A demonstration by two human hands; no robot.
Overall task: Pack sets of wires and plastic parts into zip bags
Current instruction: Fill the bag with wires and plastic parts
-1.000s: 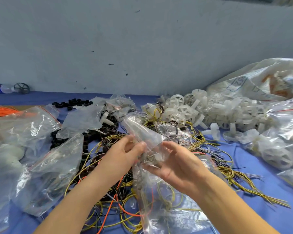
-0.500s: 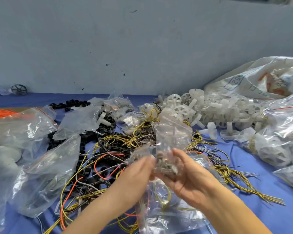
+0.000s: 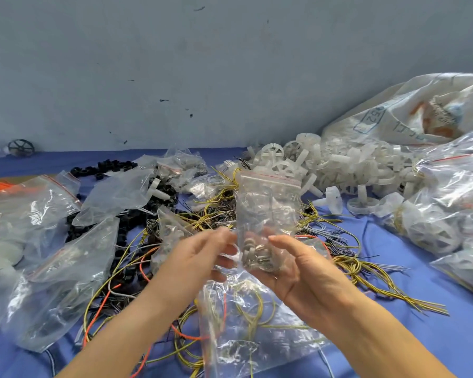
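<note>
- Two hands close together above the wires [image 3: 219, 214], mid-frame.
- Right hand [image 3: 298, 271]: curled under bag [image 3: 268, 208], thumb on its front, gripping it upright, red zip strip on top.
- Left hand [image 3: 200, 257]: blurred, fingertips at bag's lower left edge; grip or mere touch, cannot tell.
- Grey parts [image 3: 257, 255] heaped in bag's bottom.
- Beneath: larger bag [image 3: 251, 323] with yellow wire, flat on blue cloth [image 3: 393, 282].
- White wheels [image 3: 339, 165] piled behind.
</note>
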